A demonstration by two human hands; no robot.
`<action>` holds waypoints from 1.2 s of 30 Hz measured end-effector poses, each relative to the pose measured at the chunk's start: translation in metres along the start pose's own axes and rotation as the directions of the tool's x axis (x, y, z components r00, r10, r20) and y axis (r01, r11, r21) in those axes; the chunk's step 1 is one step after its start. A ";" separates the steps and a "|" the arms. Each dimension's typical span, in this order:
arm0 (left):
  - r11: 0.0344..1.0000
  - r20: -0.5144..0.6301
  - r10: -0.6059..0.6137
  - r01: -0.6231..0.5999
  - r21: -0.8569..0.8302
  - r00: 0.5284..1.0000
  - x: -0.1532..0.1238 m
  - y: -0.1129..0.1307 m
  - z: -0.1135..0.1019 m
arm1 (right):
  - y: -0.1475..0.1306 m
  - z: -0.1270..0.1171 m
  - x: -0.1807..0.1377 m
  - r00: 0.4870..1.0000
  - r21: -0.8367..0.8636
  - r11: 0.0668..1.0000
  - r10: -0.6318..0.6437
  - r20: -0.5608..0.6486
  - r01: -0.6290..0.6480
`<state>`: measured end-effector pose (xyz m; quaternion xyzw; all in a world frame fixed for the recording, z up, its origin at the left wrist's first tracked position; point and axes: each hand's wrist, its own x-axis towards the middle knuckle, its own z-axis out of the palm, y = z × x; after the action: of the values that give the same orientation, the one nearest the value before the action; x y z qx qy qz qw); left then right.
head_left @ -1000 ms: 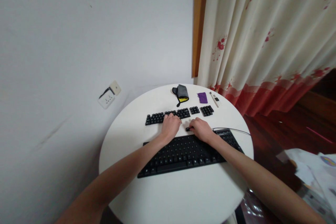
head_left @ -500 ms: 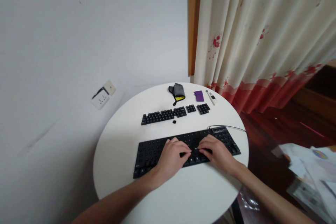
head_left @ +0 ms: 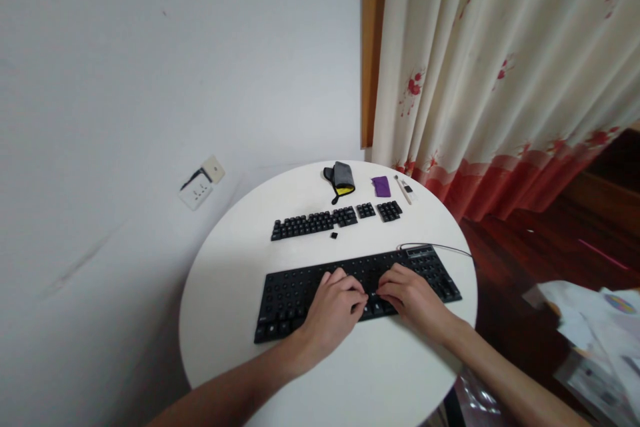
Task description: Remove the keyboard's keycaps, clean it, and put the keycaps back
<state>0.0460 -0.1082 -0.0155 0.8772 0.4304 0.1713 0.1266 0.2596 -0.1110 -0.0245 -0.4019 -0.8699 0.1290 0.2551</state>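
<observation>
A black keyboard (head_left: 300, 283) lies on the round white table (head_left: 225, 293), with most key positions bare and keycaps along its front row. My left hand (head_left: 336, 303) is over its middle, thumb and fingertips drawn together at the lower rows. Just to the right, my right hand (head_left: 411, 293) has its fingers bent and closed close to the left fingertips. Whatever is between the fingertips is hidden or too small to name. Behind the keyboard, loose black keycaps (head_left: 303, 225) stand in grouped rows, and a single keycap (head_left: 334, 235) sits apart in front of them.
At the back lie a folded grey and yellow cloth (head_left: 343, 175), a purple cloth (head_left: 381, 187) and a small brush (head_left: 403, 189). The keyboard's cable (head_left: 440, 246) runs over the right edge. A wall and a curtain (head_left: 425, 80) border the table.
Both hands stay at the same part of the keyboard. My left fingertips have shifted slightly forward and the gap under its thumb has narrowed. The view has moved a little.
</observation>
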 end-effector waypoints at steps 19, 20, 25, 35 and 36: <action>0.992 -0.049 0.044 -0.049 -0.117 0.998 -0.016 -0.006 0.003 | 0.003 0.004 -0.005 1.000 -0.013 1.000 -0.022 -0.006 0.022; 0.991 -0.053 0.043 -0.049 -0.123 0.998 -0.016 -0.006 0.003 | 0.003 0.003 -0.004 1.000 -0.016 1.000 -0.026 -0.010 0.026; 0.987 -0.065 0.025 -0.036 -0.159 0.998 -0.016 -0.004 0.002 | 0.001 0.001 -0.004 0.999 -0.054 0.998 -0.044 0.005 0.044; 0.987 -0.051 0.023 -0.031 -0.160 0.998 -0.016 -0.001 0.001 | -0.001 0.004 -0.006 0.998 -0.127 0.990 -0.059 0.021 0.061; 0.987 -0.047 0.023 -0.030 -0.160 0.999 -0.016 -0.001 0.000 | -0.002 0.004 -0.007 0.999 -0.113 0.992 -0.046 0.026 0.049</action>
<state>0.0362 -0.1204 -0.0191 0.8657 0.4062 0.2268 0.1848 0.2603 -0.1172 -0.0291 -0.3935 -0.8881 0.0777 0.2243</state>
